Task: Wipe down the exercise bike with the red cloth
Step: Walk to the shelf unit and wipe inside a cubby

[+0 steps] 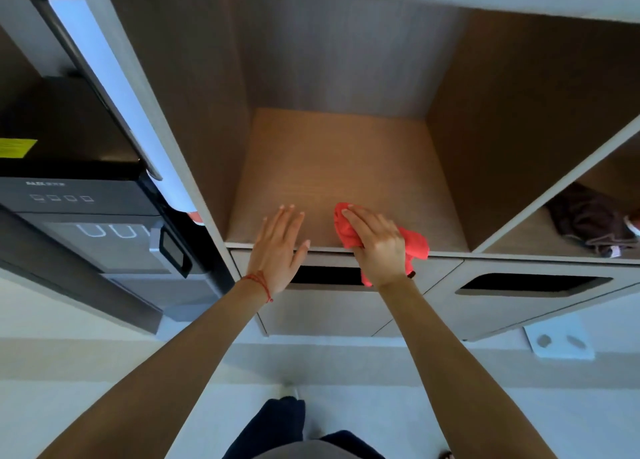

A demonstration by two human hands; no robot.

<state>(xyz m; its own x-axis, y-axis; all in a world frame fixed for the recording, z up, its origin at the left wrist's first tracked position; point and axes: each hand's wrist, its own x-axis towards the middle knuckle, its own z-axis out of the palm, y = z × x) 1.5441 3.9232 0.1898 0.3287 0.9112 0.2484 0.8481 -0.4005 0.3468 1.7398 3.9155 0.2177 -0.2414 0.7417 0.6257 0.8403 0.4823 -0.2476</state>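
Red cloth (349, 231) is bunched under your right hand (375, 247) on the front edge of the wooden shelf (332, 167), one tail hanging over the lip toward the drawer (329, 296) below. Right fingers (356, 218) are curled down on the cloth, pinning it to the shelf rather than lifting it. Left hand (278, 247) lies flat beside it, fingers spread apart, holding nothing, palm at the shelf edge.

Exercise bike: not in view. Only the open cubby, a dark appliance (79, 195) in the bay to the left, and dark fabric (588, 223) in the bay to the right are visible. Judgement: the step in hand is collecting the cloth; wiping has not begun.

To do it well:
- Gather the loose tail into your palm before you lift, so it does not drag or catch on the drawer slot.
- Close your fingers fully round the bundle; a half grip will shed it when you turn.
- Fold to a flat pad once clear of the shelf, giving a clean face for the bike.
- Free your left hand to steady the bike frame.
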